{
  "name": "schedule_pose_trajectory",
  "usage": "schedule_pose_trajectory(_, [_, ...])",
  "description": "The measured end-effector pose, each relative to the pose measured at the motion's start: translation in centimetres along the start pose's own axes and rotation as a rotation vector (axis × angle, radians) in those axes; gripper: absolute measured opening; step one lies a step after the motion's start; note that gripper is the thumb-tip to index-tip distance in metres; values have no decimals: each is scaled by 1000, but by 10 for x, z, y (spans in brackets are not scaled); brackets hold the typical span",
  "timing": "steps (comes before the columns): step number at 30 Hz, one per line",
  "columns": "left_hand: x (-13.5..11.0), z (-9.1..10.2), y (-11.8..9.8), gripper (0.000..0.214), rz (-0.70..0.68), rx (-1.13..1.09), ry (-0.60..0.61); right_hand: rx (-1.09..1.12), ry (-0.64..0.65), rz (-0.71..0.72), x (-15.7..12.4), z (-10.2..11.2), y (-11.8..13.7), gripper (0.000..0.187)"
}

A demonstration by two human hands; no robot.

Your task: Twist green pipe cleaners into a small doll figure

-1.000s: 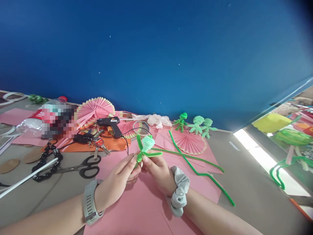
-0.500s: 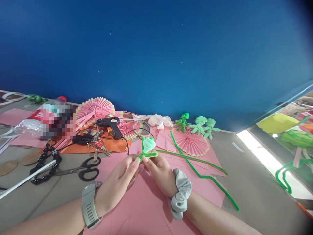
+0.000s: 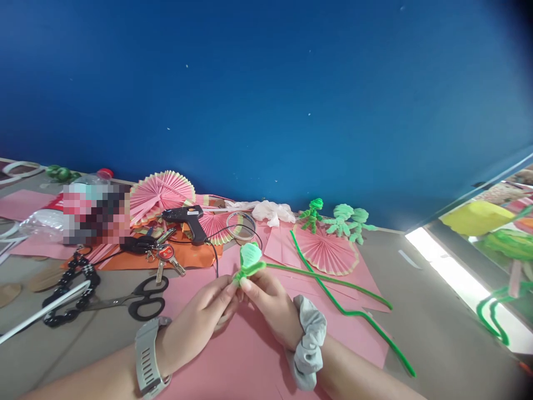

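Observation:
Between my hands, above the pink paper [image 3: 200,355], is a small pipe-cleaner flower [image 3: 250,255] with a pale mint coiled head and bright green leaves at its base. My left hand [image 3: 200,316] pinches the base from the left, thumb on top. My right hand [image 3: 268,305] pinches it from the right. The fingers below are partly hidden. Long green pipe cleaners [image 3: 352,312] lie crossed on the paper to the right of my right hand. Similar finished pipe-cleaner figures, one green [image 3: 314,214] and two mint [image 3: 342,218], stand behind at the right.
A black glue gun [image 3: 187,219] lies behind my hands, beside a tape roll [image 3: 241,225] and pink pleated paper fans [image 3: 164,191]. Black scissors [image 3: 145,300], keys [image 3: 166,255], a beaded string [image 3: 62,316] and a plastic bottle [image 3: 45,219] lie left. A blue panel [image 3: 266,100] rises behind.
The green leaves at the flower's base look turned and closer to its head. Both hands still pinch the base. The whole view has shifted slightly, with the table sitting a little lower.

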State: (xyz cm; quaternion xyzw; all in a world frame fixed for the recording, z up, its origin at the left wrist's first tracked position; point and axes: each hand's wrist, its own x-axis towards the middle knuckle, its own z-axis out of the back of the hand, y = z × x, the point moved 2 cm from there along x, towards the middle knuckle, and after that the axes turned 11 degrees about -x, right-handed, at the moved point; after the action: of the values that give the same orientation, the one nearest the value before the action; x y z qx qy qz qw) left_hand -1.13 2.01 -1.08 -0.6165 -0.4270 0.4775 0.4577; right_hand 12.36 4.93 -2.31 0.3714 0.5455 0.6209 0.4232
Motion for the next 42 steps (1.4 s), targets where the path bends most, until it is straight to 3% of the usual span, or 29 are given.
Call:
schedule_pose_trajectory(3, [1,-1,4,31,83,-5,65,50,-6,-21,0,1,2,21])
schedule_pose_trajectory(5, [0,-1,4,31,68,-19,77,91,10,-26,1,3,2,24])
schedule_pose_trajectory(8, [-2,-2,4,30,39,-58,84,127,89,-20,3,5,2,31])
schedule_pose_trajectory(13, [-3,-6,4,28,74,-100,95,126,189,-42,2,7,4,23])
schedule_pose_trajectory(18, [-1,-9,1,26,131,-166,130,108,109,-58,1,9,2,21])
schedule_pose_trajectory(24, [1,-2,18,27,174,-154,113,172,74,-88,1,8,-4,20])
schedule_pose_trajectory(29, [3,1,26,28,156,-140,105,164,87,-72,3,9,-2,20])
schedule_pose_trajectory(42, [0,-4,10,30,-9,5,70,103,96,-49,5,12,-7,24])
